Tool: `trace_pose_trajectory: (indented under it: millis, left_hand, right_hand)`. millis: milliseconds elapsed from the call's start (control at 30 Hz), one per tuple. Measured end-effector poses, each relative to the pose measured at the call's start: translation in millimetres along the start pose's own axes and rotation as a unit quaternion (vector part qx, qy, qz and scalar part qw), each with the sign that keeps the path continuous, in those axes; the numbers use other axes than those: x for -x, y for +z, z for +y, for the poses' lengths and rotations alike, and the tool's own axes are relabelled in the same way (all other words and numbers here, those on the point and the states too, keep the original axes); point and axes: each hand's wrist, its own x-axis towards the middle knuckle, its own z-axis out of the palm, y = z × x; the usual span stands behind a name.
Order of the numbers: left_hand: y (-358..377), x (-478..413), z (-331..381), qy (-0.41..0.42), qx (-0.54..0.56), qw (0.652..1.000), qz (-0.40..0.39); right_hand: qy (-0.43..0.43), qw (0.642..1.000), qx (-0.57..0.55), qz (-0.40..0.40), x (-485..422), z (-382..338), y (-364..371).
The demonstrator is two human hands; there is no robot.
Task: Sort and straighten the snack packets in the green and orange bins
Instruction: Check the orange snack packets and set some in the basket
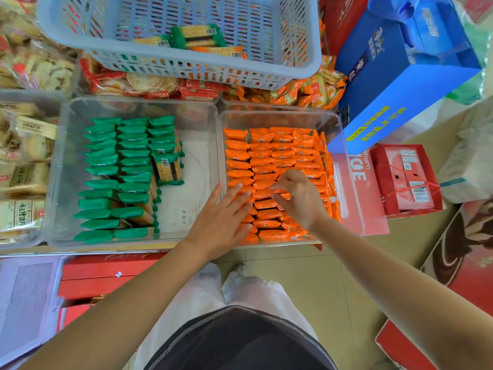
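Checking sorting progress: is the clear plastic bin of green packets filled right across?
No, the green snack packets cover only the left of the clear plastic bin, leaving bare floor beside them.

Room is left on the right of the green bin; the orange bin is filled wall to wall by packets.

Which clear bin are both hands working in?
The orange-packet bin, on the right: left hand and right hand touch its packets; the green-packet bin goes untouched.
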Motion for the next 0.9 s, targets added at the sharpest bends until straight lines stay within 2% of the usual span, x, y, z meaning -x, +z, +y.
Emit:
trace_pose_trajectory:
  millis: [167, 300, 367, 467, 567, 633, 700, 800, 900]
  left_hand:
    - [1.0, -3.2, 0.1, 0.000, -0.011, 1.000, -0.014]
    - [2.3, -2.9, -0.3, 0.001, -0.006, 1.000, -0.009]
    - [2.6, -2.5, -0.7, 0.003, -0.009, 1.000, -0.012]
    - [4.6, -2.7, -1.1, 0.000, -0.007, 1.000, -0.020]
    - [5.5, -2.5, -1.8, 0.003, 0.008, 1.000, -0.013]
    - [1.7, -3.4, -1.1, -0.001, 0.038, 0.999, 0.017]
    - [-7.7, -8.2, 3.1, -0.050, 0.102, 0.991, 0.069]
    - [-32.1, -21.8, 18.9, -0.196, 0.262, 0.938, 0.117]
    - [-47.4, -36.4, 34.6, -0.298, 0.455, 0.834, 0.091]
  right_hand:
    - [-0.011, 0.999, 0.034, -0.019, -5.0, 5.1, 12.4]
    - [-0.040, 0.999, -0.017, -0.003, -9.4, 6.5, 7.6]
    - [-0.040, 0.997, -0.057, 0.030, -10.6, 4.1, -2.6]
    - [0.042, 0.987, -0.140, 0.073, -10.1, 2.4, -21.4]
    - [0.181, 0.941, -0.269, 0.090, -7.0, 7.3, -36.3]
    - [0.243, 0.894, -0.363, 0.104, -4.9, 9.9, -44.7]
    - [0.292, 0.845, -0.433, 0.116, -0.9, 9.3, -52.3]
    - [0.337, 0.784, -0.516, 0.073, 7.6, 3.0, -58.4]
    - [0.347, 0.762, -0.547, 0.025, 15.8, -4.3, -61.7]
